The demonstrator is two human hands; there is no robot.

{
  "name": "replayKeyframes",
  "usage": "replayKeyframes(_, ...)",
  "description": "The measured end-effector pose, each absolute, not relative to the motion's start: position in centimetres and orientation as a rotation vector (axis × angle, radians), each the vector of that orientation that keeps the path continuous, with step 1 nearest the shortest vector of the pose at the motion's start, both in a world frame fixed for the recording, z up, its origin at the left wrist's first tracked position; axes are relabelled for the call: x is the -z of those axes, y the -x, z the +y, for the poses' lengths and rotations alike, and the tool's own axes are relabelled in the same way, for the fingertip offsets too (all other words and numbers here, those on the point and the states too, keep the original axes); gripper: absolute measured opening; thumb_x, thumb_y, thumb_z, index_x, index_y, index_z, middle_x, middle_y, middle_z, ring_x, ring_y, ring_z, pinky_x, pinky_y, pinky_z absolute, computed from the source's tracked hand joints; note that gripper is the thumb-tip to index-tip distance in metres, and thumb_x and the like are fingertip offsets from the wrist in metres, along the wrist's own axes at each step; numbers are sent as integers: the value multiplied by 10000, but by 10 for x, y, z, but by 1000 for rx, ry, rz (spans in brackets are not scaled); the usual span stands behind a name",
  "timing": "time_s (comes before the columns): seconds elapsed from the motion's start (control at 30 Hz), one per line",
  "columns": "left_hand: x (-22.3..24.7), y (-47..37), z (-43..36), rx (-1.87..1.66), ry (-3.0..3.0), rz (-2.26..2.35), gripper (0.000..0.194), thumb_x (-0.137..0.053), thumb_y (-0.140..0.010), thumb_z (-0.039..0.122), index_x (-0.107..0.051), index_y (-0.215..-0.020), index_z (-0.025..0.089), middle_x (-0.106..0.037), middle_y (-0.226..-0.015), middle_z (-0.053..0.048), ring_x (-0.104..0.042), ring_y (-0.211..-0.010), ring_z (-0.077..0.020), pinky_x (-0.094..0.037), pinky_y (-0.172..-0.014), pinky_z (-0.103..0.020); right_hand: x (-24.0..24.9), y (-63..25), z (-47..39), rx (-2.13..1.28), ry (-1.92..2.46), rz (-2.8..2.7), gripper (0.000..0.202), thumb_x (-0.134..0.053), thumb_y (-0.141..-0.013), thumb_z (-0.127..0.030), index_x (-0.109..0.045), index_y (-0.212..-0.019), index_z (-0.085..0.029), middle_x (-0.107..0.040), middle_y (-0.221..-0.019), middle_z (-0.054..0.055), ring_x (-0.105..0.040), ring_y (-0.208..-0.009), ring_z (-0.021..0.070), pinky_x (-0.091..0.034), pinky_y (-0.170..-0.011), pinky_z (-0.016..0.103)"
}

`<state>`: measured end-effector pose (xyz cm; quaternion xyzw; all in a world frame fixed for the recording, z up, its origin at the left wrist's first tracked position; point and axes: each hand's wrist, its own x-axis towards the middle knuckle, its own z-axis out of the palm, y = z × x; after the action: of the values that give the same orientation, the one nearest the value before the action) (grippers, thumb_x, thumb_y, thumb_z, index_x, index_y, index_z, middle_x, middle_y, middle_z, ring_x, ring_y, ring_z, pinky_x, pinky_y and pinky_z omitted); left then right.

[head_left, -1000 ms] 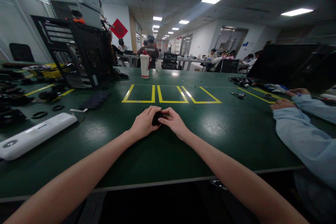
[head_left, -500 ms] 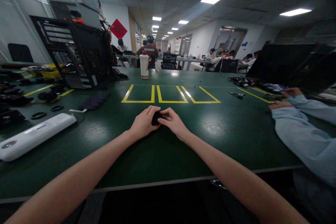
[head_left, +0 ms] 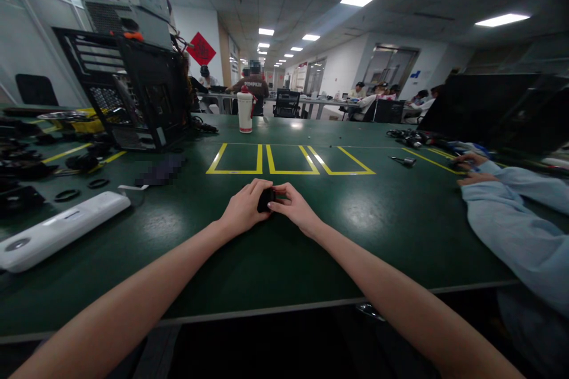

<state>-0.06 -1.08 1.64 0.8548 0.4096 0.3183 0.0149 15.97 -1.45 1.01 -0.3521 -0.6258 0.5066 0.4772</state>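
Note:
A small black object is between my two hands, over the green table and just nearer than the yellow tape outlines. My left hand is closed round its left side, with the thumb below and the fingers on top. On the right side, my right hand pinches it between thumb and fingers. The fingers cover much of the object, and its details are too dark to make out.
A white elongated device lies at the left. Behind it stand a black computer case and black rings. A white bottle stands farther back. At the right are a co-worker's hands and a small dark tool.
My hands and the black object are nearly unmoved. The co-worker's farther hand at the right has shifted left.

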Motion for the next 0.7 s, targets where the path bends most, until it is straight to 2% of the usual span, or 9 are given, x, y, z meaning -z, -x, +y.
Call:
replayKeyframes(0.17,-16,1,-11,-1004,-2661,1266,583,-625,-641,238,-348,-1153,245,-468,-1120,-33,-487,-1024,-219,-447,-821,-372,-8,-159,-12,-1199,825,-1526,256,-619,-669,-255,-505,-892,-198,-551,-961,10,-543,-926,142,-422,-871,343)
replayKeyframes(0.4,-17,1,-11,-992,-2666,1269,581,-622,-643,223,-346,-1154,247,-462,-1132,-33,-488,-1029,-222,-449,-828,-379,-8,-160,-10,-1275,882,-1516,369,-624,-664,-226,-513,-1014,-196,-543,-1070,45,-541,-974,170,-404,-896,378)
replayKeyframes(0.57,-17,0,-11,-995,-2664,1265,574,-623,-643,226,-350,-1148,248,-467,-1123,-30,-493,-1021,-220,-451,-826,-370,-9,-160,-13,-1271,805,-1507,343,-650,-623,-165,-494,-927,-199,-522,-1025,16,-546,-974,165,-421,-878,349)
replayKeyframes(0.7,-17,0,-11,-997,-2670,1265,564,-618,-652,239,-352,-1149,236,-467,-1123,-35,-492,-1020,-221,-451,-826,-371,-10,-159,-15,-1259,808,-1507,300,-646,-638,-215,-484,-890,-196,-522,-997,11,-559,-936,155,-427,-865,346)
